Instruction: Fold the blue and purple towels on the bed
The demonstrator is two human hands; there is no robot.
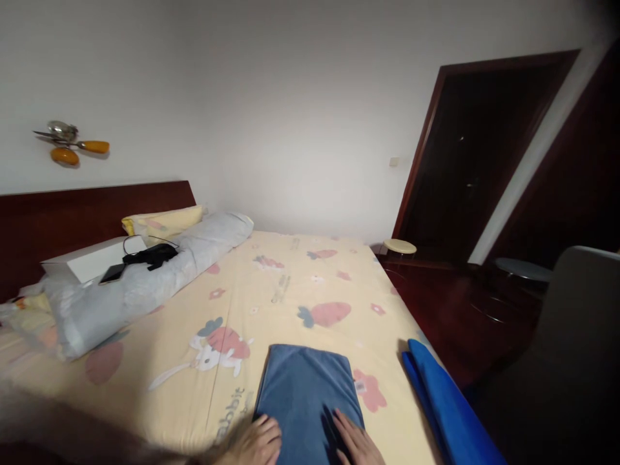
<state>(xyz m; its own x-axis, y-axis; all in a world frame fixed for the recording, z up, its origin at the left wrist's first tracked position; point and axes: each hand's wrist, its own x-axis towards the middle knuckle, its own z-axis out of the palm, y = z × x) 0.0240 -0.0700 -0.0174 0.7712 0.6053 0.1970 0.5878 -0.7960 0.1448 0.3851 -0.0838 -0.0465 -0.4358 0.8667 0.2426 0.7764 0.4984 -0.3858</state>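
Note:
A folded grey-blue cloth (305, 394) lies flat on the yellow printed bed sheet (285, 290) near the front edge of the bed. My left hand (259, 442) rests at the cloth's lower left corner with its fingers stretched out. Flat on the cloth's lower right part is my right hand (356, 442), fingers also spread. Neither hand holds anything. The wrists are cut off by the bottom of the picture.
A bright blue folded item (445, 407) lies at the bed's right edge. A long grey pillow (145, 284) with a phone (112, 274), a black device (152, 255) and a white box (92, 258) sits by the dark headboard (72, 219). Right of the bed are dark floor, a round stool (400, 246), a doorway (475, 161).

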